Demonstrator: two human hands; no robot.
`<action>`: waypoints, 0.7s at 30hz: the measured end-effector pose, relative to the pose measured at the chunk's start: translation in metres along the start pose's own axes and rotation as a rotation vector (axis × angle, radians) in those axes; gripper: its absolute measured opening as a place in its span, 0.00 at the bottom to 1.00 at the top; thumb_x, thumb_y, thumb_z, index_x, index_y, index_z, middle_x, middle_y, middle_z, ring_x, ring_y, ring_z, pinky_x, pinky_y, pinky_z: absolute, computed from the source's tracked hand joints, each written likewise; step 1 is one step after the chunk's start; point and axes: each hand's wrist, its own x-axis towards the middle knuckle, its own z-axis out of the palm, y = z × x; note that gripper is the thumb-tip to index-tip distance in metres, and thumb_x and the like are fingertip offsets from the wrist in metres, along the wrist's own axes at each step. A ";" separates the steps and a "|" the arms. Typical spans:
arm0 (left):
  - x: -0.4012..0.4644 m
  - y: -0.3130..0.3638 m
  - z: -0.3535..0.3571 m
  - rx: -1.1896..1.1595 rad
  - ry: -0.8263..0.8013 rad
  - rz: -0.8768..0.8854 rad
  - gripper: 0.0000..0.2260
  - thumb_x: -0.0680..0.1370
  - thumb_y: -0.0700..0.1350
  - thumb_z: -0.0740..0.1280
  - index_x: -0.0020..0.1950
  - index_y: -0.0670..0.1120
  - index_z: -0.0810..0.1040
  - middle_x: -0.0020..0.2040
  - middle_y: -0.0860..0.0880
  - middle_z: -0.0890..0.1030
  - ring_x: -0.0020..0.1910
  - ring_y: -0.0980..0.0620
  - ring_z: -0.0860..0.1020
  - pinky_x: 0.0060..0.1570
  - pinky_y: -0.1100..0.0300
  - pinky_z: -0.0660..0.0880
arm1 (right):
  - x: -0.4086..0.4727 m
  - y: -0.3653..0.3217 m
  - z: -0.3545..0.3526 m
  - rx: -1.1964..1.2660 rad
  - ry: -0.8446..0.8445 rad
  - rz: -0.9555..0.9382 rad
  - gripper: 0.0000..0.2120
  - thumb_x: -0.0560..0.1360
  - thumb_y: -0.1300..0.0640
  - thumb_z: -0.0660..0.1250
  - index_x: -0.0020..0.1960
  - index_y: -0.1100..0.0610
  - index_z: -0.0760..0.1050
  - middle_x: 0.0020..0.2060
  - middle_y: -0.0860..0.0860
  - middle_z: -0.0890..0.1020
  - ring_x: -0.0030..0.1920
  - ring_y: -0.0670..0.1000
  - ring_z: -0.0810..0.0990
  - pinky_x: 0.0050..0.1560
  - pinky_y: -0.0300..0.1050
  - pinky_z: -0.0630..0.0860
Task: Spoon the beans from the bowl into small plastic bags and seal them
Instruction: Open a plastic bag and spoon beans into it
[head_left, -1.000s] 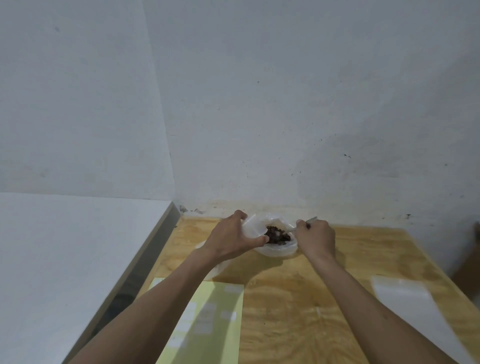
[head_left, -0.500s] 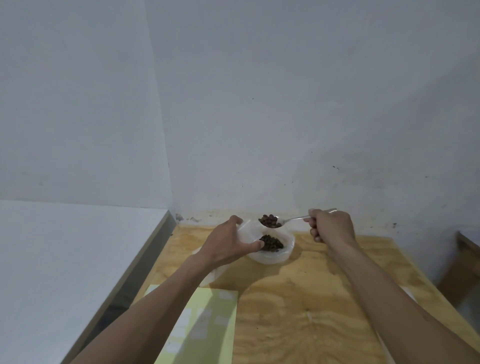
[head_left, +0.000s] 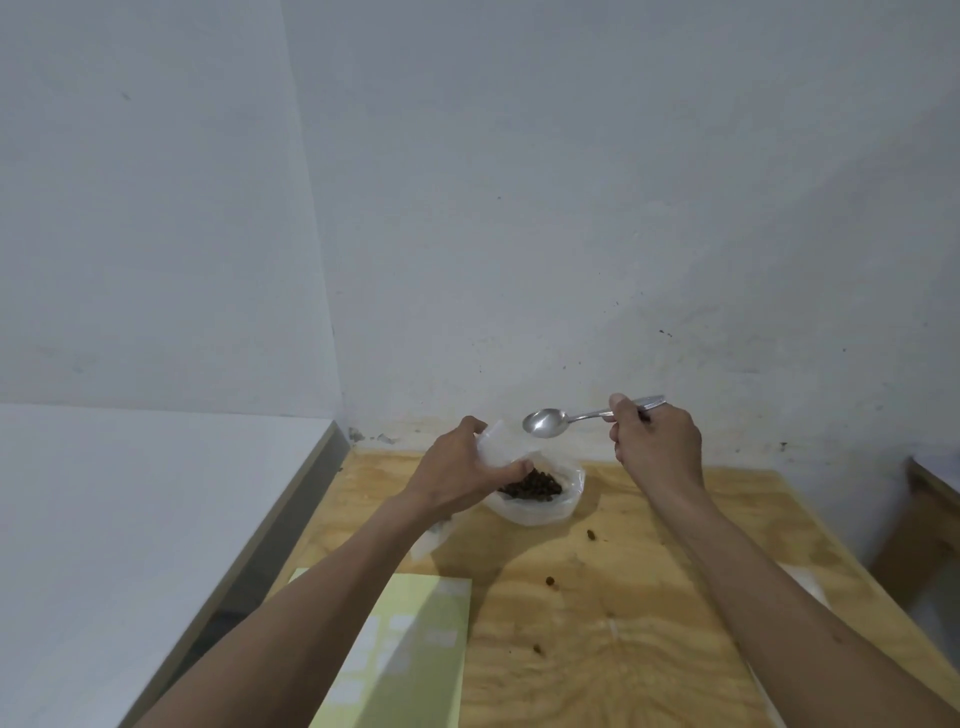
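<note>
A translucent white bowl (head_left: 540, 512) with dark brown beans (head_left: 532, 488) stands at the far middle of the wooden table (head_left: 597, 623). My left hand (head_left: 457, 475) grips a small clear plastic bag (head_left: 501, 447) just left of the bowl, its mouth held up. My right hand (head_left: 657, 447) holds a metal spoon (head_left: 545, 422) by the handle. The spoon's bowl is empty and hovers above the bag and the bowl. Three loose beans (head_left: 591, 533) lie on the table nearer to me.
A pale green sheet (head_left: 415, 649) with white labels lies at the near left of the table. A clear flat bag (head_left: 802, 584) lies at the right under my forearm. White walls meet behind the table; a white surface (head_left: 130, 519) adjoins on the left, wooden furniture (head_left: 930, 499) on the right.
The spoon rose from the bowl loaded with beans, and now it is empty above the bag. Loose beans now lie on the table. My left hand kept hold of the bag.
</note>
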 end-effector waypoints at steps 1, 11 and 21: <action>0.000 -0.001 0.001 0.002 -0.002 0.002 0.35 0.68 0.68 0.74 0.64 0.47 0.71 0.49 0.55 0.79 0.47 0.55 0.79 0.45 0.57 0.77 | 0.001 0.004 -0.001 -0.027 0.002 0.009 0.18 0.81 0.52 0.63 0.37 0.56 0.83 0.30 0.52 0.83 0.35 0.56 0.81 0.41 0.47 0.76; 0.009 -0.010 0.008 0.018 0.000 -0.007 0.36 0.70 0.67 0.74 0.67 0.45 0.70 0.50 0.53 0.78 0.49 0.51 0.78 0.41 0.59 0.73 | -0.003 0.048 0.020 -0.462 -0.141 -0.256 0.15 0.84 0.49 0.61 0.42 0.54 0.78 0.24 0.45 0.72 0.27 0.48 0.73 0.29 0.42 0.66; 0.013 -0.019 0.008 0.010 0.005 -0.003 0.35 0.70 0.64 0.75 0.68 0.45 0.70 0.50 0.51 0.79 0.47 0.51 0.78 0.38 0.60 0.72 | -0.011 0.071 0.064 -0.136 -0.103 0.353 0.17 0.78 0.58 0.63 0.42 0.72 0.81 0.34 0.63 0.84 0.31 0.59 0.78 0.34 0.45 0.70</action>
